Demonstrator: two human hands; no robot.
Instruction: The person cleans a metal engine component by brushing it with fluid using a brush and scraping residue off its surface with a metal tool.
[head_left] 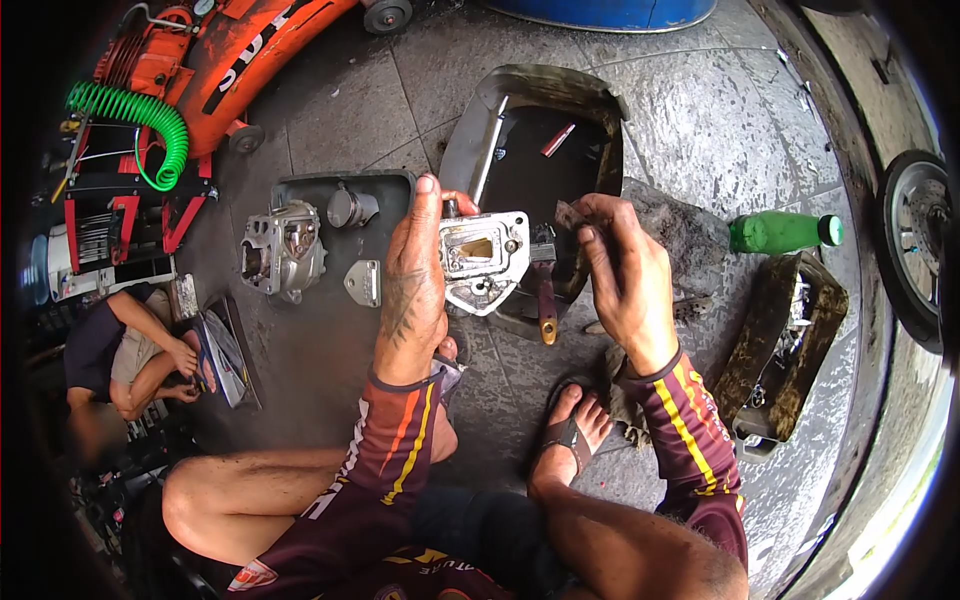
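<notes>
My left hand is wrapped round a silver metal engine part with a rectangular opening, held up in front of me. To its right, my right hand pinches a small dark piece between thumb and fingers, apart from the metal part. Just right of the metal part, a brush-like tool with a maroon handle lies over the edge of a dark basin. Left of my left hand are a metal engine casing, a piston and a small metal plate.
An orange compressor with a green coiled hose stands at upper left. A green bottle, a dirty tray and a wheel are on the right. Another person sits at far left.
</notes>
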